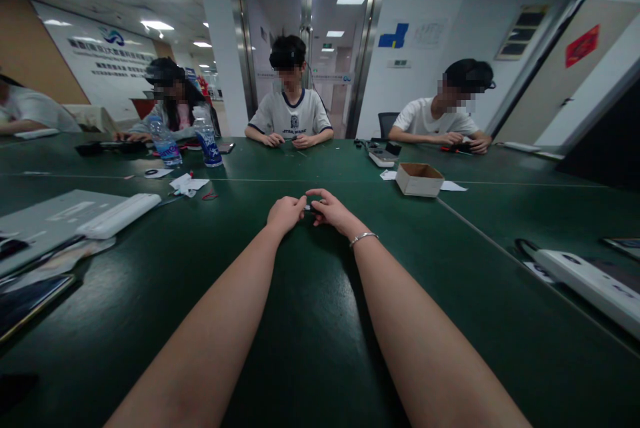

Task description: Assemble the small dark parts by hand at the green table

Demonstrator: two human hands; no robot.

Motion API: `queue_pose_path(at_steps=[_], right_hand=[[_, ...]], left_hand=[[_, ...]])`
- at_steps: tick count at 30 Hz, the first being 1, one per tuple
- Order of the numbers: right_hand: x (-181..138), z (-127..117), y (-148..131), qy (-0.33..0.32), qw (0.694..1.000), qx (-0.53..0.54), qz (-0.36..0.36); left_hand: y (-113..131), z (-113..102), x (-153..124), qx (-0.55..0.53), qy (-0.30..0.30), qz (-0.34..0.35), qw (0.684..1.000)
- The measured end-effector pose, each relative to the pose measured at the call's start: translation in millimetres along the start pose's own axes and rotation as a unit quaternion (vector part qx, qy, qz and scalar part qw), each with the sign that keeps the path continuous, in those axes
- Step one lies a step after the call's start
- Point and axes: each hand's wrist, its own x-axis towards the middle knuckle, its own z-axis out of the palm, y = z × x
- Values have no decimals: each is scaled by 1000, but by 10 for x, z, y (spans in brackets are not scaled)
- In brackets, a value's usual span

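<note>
Left hand (287, 213): fingers narrow, pinched on one end of a small dark piece (312, 209). Right hand (336, 213): fingers closed on its other end, index raised. Piece sits between both hands; resting on the surface (310, 308) or just above, cannot tell. Handling looks midway: piece held, not set down. Work done or left on it: too small to read. Farther out: box (419, 185) rightward, paper (189, 184) leftward.

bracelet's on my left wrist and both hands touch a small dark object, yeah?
The head view shows the bracelet on your right wrist, not the left. Your left hand and right hand do touch a small dark object.
</note>
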Motion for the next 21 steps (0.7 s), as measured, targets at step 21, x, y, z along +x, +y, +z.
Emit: queue_pose_path(at_steps=[21], right_hand=[[-27, 200, -65, 37, 863, -432, -259]], left_hand=[[-84, -120, 119, -36, -10, -70, 997]])
